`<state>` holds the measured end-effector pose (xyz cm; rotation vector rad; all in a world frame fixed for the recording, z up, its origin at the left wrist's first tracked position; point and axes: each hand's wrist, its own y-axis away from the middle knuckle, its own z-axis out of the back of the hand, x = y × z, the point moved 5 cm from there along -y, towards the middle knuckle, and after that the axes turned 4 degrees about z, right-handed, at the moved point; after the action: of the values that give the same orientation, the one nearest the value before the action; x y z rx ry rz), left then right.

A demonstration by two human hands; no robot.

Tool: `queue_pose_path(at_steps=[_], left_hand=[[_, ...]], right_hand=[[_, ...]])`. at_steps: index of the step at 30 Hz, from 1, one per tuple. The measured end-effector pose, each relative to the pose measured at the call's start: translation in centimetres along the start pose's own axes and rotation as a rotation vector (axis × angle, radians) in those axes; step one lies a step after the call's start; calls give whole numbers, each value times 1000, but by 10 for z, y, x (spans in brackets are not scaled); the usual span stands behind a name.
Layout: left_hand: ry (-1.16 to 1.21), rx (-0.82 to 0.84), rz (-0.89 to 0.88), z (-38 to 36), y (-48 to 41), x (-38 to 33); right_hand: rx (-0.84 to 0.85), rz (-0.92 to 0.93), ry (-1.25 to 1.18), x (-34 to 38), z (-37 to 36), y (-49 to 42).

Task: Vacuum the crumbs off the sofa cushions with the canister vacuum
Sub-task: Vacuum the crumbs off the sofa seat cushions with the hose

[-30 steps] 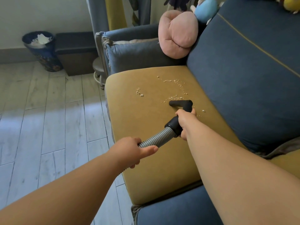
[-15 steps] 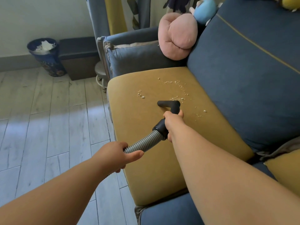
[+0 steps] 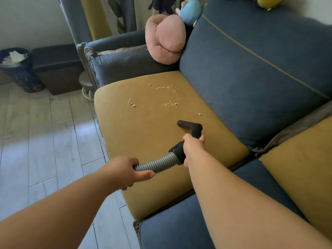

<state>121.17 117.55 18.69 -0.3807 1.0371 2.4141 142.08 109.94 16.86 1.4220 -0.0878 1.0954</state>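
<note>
Crumbs [image 3: 170,104] are still lying scattered on the mustard seat cushion [image 3: 143,141]; right hand [image 3: 193,147] is gripping the vacuum nozzle [image 3: 188,125], left hand [image 3: 122,172] is clasping the ribbed hose [image 3: 158,163].

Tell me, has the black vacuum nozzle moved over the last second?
Yes. The nozzle has pulled back toward the person, away from the crumbs it was touching; that cluster now lies clear beyond it on the yellow cushion.
</note>
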Motion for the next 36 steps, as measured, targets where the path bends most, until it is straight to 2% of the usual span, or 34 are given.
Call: queue_pose_path(at_steps=[6, 13, 22, 30, 36], left_hand=[[-4, 78, -41, -33, -3, -37], [29, 102, -63, -52, -20, -77], [63, 43, -21, -44, -29, -70], [68, -20, 10, -24, -22, -32], [34, -47, 20, -17, -26, -29]], right_hand=[[-96, 33, -60, -10, 53, -16], [-152, 44, -12, 4, 88, -42], [-76, 80, 40, 28, 61, -47], [33, 97, 11, 29, 11, -36], [24, 74, -46, 29, 7, -35]])
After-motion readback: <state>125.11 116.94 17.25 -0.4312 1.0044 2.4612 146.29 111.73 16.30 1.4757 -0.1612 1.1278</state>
